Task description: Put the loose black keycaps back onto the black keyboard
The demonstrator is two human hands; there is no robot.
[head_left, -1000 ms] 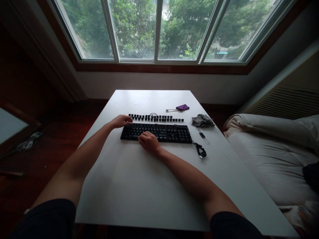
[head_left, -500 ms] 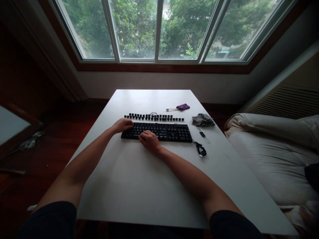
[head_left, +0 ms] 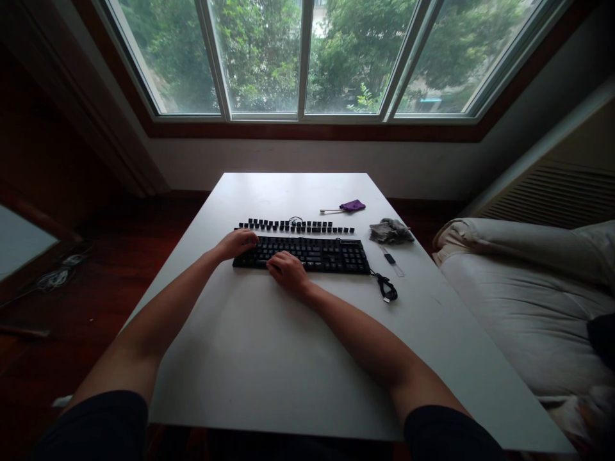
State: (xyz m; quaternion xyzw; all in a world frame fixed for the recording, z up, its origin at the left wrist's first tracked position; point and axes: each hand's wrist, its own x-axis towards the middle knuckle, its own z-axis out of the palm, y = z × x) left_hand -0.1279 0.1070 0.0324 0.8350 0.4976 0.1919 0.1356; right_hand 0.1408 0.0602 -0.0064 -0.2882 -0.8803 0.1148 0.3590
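A black keyboard (head_left: 317, 253) lies across the middle of the white table (head_left: 269, 358). Just behind it runs a row of loose black keycaps (head_left: 298, 226). My left hand (head_left: 236, 243) is at the keyboard's left end, its fingers curled over the top-left keys; whatever is in them is too small to see. My right hand (head_left: 287, 271) rests on the keyboard's front edge, left of centre, with bent fingers pressed onto the keys.
The keyboard's coiled cable (head_left: 387, 288) lies at its right end. A crumpled grey cloth (head_left: 390, 232), a small tool (head_left: 393, 262) and a purple pouch (head_left: 352, 205) sit further right and back. A bed (head_left: 528, 301) adjoins the table's right side. Windows fill the far wall.
My left hand drew back from the left end of the keycap row to the keyboard's top-left corner. The right hand stayed in place on the keyboard.
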